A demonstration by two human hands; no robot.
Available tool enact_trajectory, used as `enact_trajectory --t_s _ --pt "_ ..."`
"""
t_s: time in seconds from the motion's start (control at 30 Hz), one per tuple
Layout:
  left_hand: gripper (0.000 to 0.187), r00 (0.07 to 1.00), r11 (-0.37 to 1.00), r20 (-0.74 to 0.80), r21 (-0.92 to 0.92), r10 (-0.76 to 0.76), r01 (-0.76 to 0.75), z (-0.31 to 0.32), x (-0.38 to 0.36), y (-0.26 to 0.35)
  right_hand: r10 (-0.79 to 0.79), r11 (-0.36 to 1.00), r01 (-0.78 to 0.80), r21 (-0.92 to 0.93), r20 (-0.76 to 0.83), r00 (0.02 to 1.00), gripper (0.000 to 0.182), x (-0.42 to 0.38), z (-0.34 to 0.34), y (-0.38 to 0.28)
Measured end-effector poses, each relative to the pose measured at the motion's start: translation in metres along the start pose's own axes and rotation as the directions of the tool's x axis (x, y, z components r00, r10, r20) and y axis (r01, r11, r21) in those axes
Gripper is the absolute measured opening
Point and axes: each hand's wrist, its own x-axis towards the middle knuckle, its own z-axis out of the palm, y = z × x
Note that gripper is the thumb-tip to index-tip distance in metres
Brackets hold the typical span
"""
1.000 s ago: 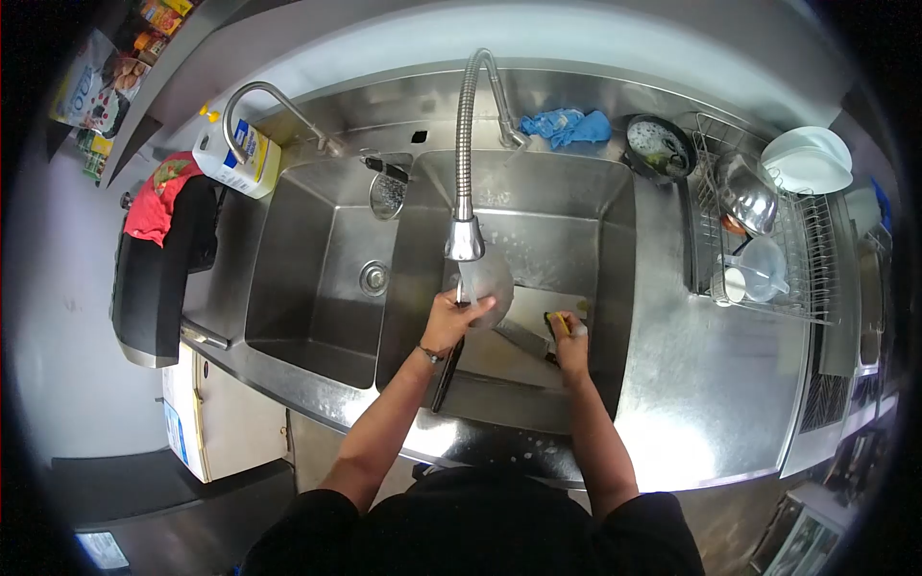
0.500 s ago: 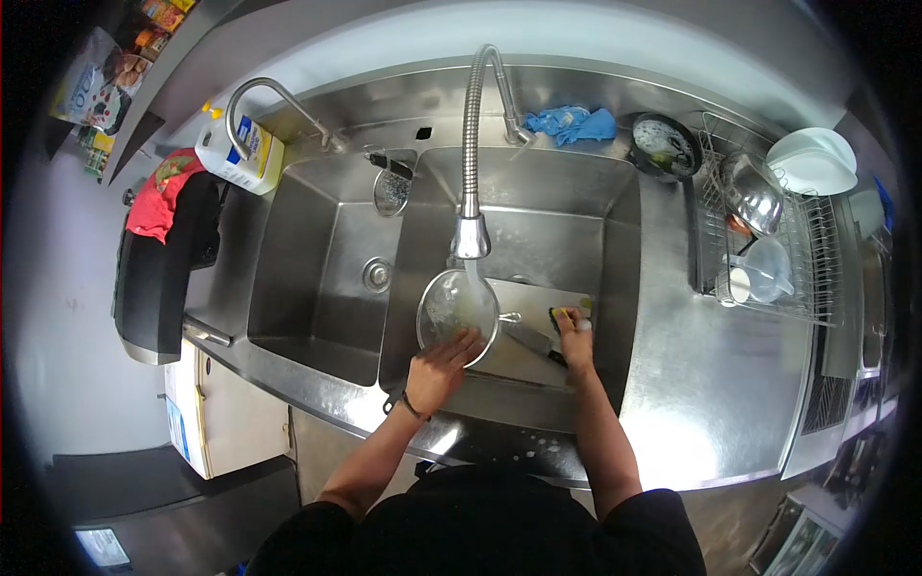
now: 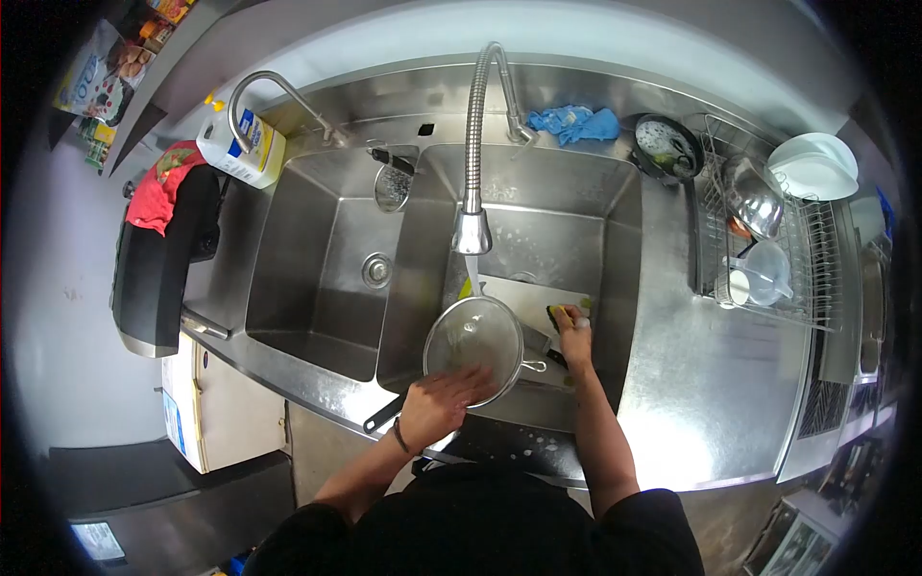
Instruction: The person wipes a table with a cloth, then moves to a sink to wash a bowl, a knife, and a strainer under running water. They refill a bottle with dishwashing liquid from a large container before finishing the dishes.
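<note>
My left hand (image 3: 440, 408) lies over the near rim of a round mesh strainer (image 3: 471, 336), its fingers blurred by motion. It appears to grip the rim, though the thumb is hidden. The strainer's dark handle (image 3: 384, 414) sticks out to the left at the sink's front edge. In my right hand (image 3: 575, 338) is a yellow and dark green sponge (image 3: 556, 315), pinched between closed fingers. Beneath lie a white cutting board (image 3: 538, 302) and a knife (image 3: 550, 353), partly covered by the strainer. Water runs from the spring faucet (image 3: 471, 235) just behind the strainer.
The left basin (image 3: 322, 288) adjoins, with a small strainer (image 3: 392, 187) on the divider. A soap jug (image 3: 245, 149) stands back left. Behind right are a blue cloth (image 3: 573, 123), a soapy black pan (image 3: 665, 149) and a dish rack (image 3: 797, 245) holding bowls.
The strainer and my left hand have come nearer to me and slightly right, out from under the water. The strainer's handle now shows more. My right hand has barely moved.
</note>
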Motion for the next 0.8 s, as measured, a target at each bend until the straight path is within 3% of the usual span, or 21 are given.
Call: enact_trajectory --t_s 0.07,0.1,0.17,0.2,0.27,0.3,0.37,0.4,0.47,0.8 --pt "0.035 1.000 1.000 -0.012 -0.014 0.008 -0.008 -0.001 -0.002 -0.002 0.008 1.000 -0.008 -0.003 0.016 1.000 0.024 -0.001 -0.001 -0.005" --pt "0.029 0.989 0.967 0.023 -0.211 -0.144 0.146 0.002 -0.008 -0.008 0.009 1.000 -0.009 -0.001 0.013 1.000 0.024 -0.002 -0.001 -0.010" --pt "0.022 0.907 0.752 0.192 -0.510 -0.374 0.418 -0.012 -0.003 -0.014 0.028 0.998 -0.029 -0.049 -0.015 0.999 0.024 -0.004 0.000 -0.017" --pt "0.022 0.819 0.458 0.283 -0.716 -0.499 0.527 -0.002 -0.005 -0.027 0.028 0.998 -0.029 -0.047 -0.016 0.999 0.024 -0.003 0.000 -0.015" --pt "0.023 0.849 0.191 0.202 -0.924 -0.489 0.330 0.015 -0.004 -0.050 -0.013 0.999 0.012 -0.032 -0.028 1.000 0.023 -0.001 0.001 -0.013" --pt "0.023 0.852 0.194 0.202 -0.924 -0.483 0.329 0.022 -0.006 -0.061 -0.014 0.999 0.013 -0.030 -0.034 0.999 0.023 0.000 0.001 -0.013" --pt "0.027 0.842 -0.015 0.220 -0.969 -0.493 0.245 0.028 -0.009 -0.075 0.017 1.000 -0.018 -0.019 -0.027 0.999 0.023 0.000 0.000 -0.010" --pt "0.027 0.844 -0.015 0.220 -0.969 -0.490 0.245 0.028 -0.009 -0.077 0.016 1.000 -0.017 -0.019 -0.030 0.999 0.023 0.002 0.000 -0.007" --pt "0.033 0.865 -0.193 0.184 -0.976 -0.466 0.103 0.027 -0.008 -0.080 -0.031 0.999 0.029 -0.034 -0.060 0.998 0.026 0.004 0.001 -0.004" --pt "0.047 0.848 -0.483 0.223 -0.875 -0.481 -0.044 0.040 -0.006 -0.106 0.013 0.997 -0.017 -0.073 -0.050 0.999 0.026 0.000 0.000 -0.014"
